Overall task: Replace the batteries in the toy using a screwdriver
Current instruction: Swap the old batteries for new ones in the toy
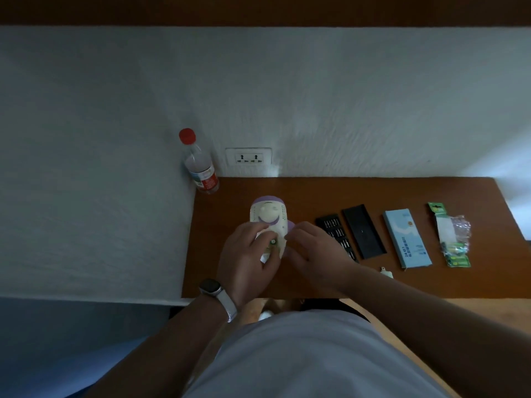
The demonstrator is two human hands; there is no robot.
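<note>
A cream and purple toy (pixel 268 215) lies on the brown table (pixel 402 191), its back side up. My left hand (pixel 247 254) grips the toy's near end, fingers curled around it. A green battery (pixel 273 242) shows in the open compartment between my hands. My right hand (pixel 313 248) rests against the toy's right side, fingers bent toward the compartment; what its fingertips hold is hidden. A pack of green batteries (pixel 454 242) in torn wrapping lies at the far right. No screwdriver handle is visible.
A black bit tray (pixel 334 228) and its black lid (pixel 363 231) lie right of the toy. A light blue box (pixel 406 238) lies beyond them. A small cream cover piece (pixel 386 272) sits near the front edge. A water bottle (pixel 199 165) stands by the wall.
</note>
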